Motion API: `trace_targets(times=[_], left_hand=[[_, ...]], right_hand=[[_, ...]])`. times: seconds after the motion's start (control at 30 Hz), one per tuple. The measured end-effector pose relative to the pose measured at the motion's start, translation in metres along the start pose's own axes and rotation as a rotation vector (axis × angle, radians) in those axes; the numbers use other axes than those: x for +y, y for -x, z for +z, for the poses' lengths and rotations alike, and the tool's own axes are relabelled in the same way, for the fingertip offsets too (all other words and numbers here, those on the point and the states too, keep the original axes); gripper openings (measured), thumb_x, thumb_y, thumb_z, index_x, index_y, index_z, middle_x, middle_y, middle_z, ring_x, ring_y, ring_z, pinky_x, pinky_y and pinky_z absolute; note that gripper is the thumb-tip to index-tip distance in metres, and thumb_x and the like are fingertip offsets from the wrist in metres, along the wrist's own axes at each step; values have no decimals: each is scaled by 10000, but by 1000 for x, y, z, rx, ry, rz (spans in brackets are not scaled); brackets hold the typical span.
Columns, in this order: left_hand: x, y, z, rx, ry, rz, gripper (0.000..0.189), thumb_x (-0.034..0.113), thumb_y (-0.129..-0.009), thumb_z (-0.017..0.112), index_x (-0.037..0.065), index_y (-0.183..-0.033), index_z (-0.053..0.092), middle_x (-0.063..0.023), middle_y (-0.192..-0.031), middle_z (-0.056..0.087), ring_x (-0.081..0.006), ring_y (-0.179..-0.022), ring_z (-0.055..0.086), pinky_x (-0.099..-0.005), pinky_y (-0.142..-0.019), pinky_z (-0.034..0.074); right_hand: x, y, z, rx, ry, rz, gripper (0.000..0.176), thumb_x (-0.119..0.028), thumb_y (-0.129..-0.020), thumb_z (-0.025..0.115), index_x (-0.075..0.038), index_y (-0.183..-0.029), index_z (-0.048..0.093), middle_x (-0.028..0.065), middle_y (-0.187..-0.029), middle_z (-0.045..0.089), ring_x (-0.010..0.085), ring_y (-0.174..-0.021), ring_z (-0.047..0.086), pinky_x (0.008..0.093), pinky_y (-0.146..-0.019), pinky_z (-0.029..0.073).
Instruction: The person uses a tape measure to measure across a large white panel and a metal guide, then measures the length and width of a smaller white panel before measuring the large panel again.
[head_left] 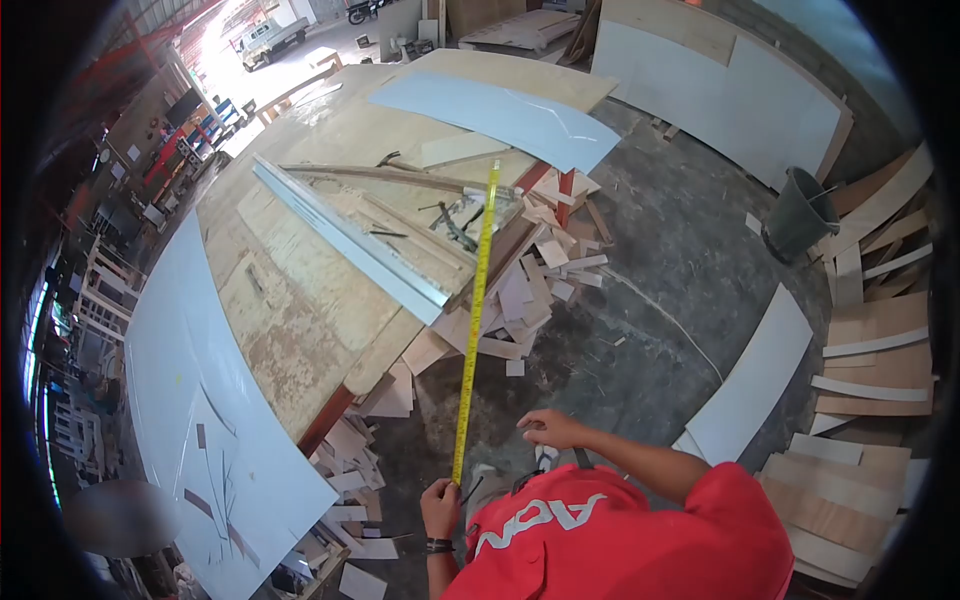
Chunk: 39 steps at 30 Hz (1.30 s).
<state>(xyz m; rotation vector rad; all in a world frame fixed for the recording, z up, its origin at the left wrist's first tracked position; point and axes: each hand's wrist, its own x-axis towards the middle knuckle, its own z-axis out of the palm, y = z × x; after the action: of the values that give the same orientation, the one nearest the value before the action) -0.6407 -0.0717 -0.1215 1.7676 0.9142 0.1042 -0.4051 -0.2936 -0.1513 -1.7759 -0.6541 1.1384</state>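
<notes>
My left hand (440, 507) is closed on the near end of a yellow tape measure (472, 365), and a thin dark item sticks out beside its fingers. The extended blade runs up and away, over the edge of the wooden worktable (295, 290). In front of my red shirt, my right hand (552, 429) is loosely curled with its fingers partly apart and nothing visible in it. A long pale metal-like strip (350, 240), a hammer (390, 158) and a dark clamp-like tool (452, 226) lie on the worktable.
White sheets lie at the left (205, 370) and far side (510, 115) of the worktable. Wood offcuts (515, 300) are piled below its edge. A dark bucket (800, 215) stands at the right near stacked boards (875, 330). A white panel (755, 370) lies on the floor.
</notes>
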Motion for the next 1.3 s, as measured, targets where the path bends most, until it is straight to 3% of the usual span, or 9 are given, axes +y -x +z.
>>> trace_targets(times=[0.07,0.13,0.37,0.47,0.57,0.8,1.07,1.2,1.3], left_hand=[[22,-21,21,-51,12,-9,201,139,-868,595,-42,-871,682,-51,-635,626,-103,-604,577,-287,-570,450],[38,-46,36,-102,-105,123,216,158,-856,587,-36,-829,678,-35,-625,606,-105,-577,560,-284,-532,428],[71,-159,67,-219,-27,88,215,175,-846,596,-22,-822,680,-23,-607,592,-95,-571,539,-291,-534,422],[98,-203,72,-279,-3,95,230,178,-865,589,-29,-841,687,-82,-644,649,-121,-618,607,-297,-586,462],[121,-241,75,-265,-86,160,233,188,-862,588,-22,-817,678,-91,-614,622,-130,-593,590,-306,-567,450],[169,-291,78,-293,-95,100,234,192,-858,588,-19,-788,662,-89,-590,594,-136,-551,559,-323,-530,426],[200,-313,127,-219,-90,9,207,148,-866,594,-43,-833,667,-68,-621,619,-98,-593,567,-296,-538,428],[230,-316,167,-134,-86,-27,211,148,-871,596,-45,-844,679,-68,-653,642,-93,-620,581,-286,-562,445],[242,-323,195,-97,86,-158,214,149,-873,596,-43,-859,691,-73,-673,652,-100,-627,592,-280,-580,459]], right_hand=[[11,-8,-24,92,-184,-33,358,-181,-904,630,-24,-1225,605,100,-994,694,146,-858,672,298,-760,530],[3,-14,-43,127,-248,14,356,-175,-913,628,-26,-1235,596,95,-1017,690,145,-864,671,297,-755,533],[-14,-60,-103,219,-418,129,367,-177,-937,610,-35,-1272,563,102,-1068,680,156,-883,674,303,-753,550],[-46,-76,-136,281,-500,206,369,-168,-938,607,-41,-1281,558,115,-1073,681,172,-903,681,308,-764,556],[-67,-99,-177,355,-495,180,375,-158,-933,612,-44,-1285,554,125,-1072,684,187,-897,690,321,-761,566],[-79,-151,-281,564,-665,126,417,-179,-925,621,-51,-1309,518,124,-1014,686,199,-845,690,348,-725,581],[-23,-211,-457,783,-1123,25,313,-138,-926,593,-114,-1229,521,81,-908,677,205,-781,681,381,-684,571],[5,-250,-545,893,-1131,11,356,-133,-877,627,-104,-1211,505,53,-869,626,188,-755,636,380,-632,539],[31,-282,-607,977,-1081,80,285,-170,-890,631,-173,-1165,555,9,-806,592,185,-724,608,388,-640,487]])
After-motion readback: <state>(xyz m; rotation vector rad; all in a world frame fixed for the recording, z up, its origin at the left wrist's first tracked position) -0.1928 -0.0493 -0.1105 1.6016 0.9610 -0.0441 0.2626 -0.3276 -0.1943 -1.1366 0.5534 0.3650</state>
